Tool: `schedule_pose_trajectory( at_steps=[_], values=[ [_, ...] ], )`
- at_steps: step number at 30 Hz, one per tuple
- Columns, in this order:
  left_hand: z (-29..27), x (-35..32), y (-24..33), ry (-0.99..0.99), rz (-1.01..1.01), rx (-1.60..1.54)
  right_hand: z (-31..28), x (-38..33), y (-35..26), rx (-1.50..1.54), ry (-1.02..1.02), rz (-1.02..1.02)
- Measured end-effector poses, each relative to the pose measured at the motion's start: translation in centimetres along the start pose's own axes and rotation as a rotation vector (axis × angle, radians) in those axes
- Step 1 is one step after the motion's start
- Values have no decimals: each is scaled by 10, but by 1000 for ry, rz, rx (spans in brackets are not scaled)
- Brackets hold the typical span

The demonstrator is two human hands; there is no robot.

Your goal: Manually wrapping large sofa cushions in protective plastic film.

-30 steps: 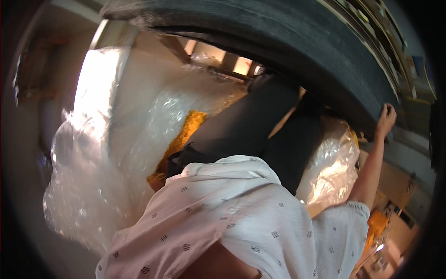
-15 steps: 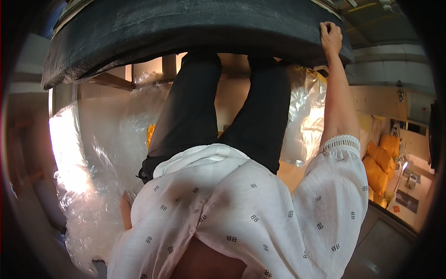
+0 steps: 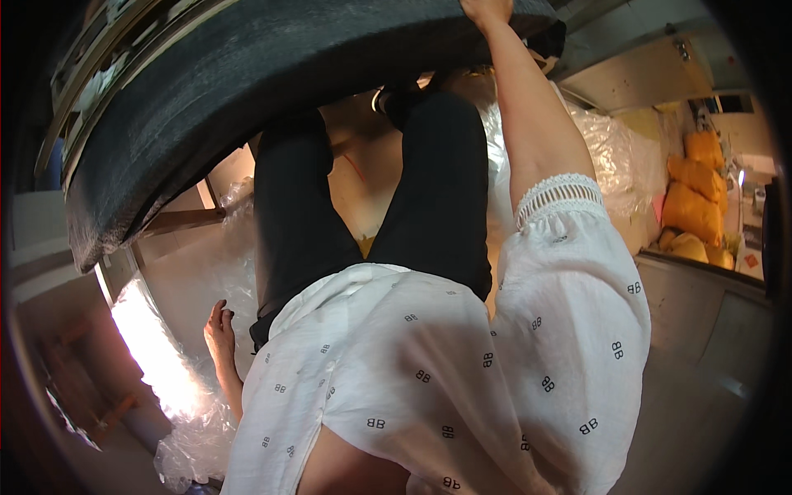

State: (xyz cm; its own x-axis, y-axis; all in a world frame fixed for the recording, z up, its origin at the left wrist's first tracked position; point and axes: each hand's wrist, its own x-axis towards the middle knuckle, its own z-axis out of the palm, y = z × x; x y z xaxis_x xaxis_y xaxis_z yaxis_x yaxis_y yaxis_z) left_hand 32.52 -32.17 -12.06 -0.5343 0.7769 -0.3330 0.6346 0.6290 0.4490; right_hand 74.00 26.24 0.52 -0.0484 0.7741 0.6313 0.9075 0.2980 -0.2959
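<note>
With the right hand (image 3: 487, 10) raised to the rim of the large black tyre (image 3: 247, 91) overhead, its fingers cut off from view, a slip could drop it; left hand (image 3: 219, 330) hangs loosely curled beside clear plastic sheeting (image 3: 190, 429).

Single head-worn fisheye view, aimed steeply down along the wearer's own body.

The white patterned blouse (image 3: 462, 388) fills the lower frame at very close range; black trousers (image 3: 371, 206) run away toward the top. A large dark tyre (image 3: 247, 91) is seen arching across the upper edge, bent by the lens. The right hand (image 3: 487, 10) is caught at the top rim, the left hand (image 3: 219, 330) low at left. No second view is given.
</note>
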Motion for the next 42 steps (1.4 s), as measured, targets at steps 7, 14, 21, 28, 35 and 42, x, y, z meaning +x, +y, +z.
schedule_pose_trajectory(
  at_steps=[7,14,21,28,35,42],
  values=[
    [-14,25,36,73,102,26,-10,-4,-12,75,-38,68],
    [-22,45,63,125,236,81,-10,-5,-11,101,-14,94],
    [-17,62,73,169,341,-14,-8,-5,-11,100,19,76],
    [-26,87,103,300,445,-109,-7,-5,-8,95,24,81],
    [-59,133,157,645,621,-214,-13,-4,-12,104,-4,69],
    [-123,206,201,776,641,-366,-11,-2,-15,135,27,32]
  ],
)
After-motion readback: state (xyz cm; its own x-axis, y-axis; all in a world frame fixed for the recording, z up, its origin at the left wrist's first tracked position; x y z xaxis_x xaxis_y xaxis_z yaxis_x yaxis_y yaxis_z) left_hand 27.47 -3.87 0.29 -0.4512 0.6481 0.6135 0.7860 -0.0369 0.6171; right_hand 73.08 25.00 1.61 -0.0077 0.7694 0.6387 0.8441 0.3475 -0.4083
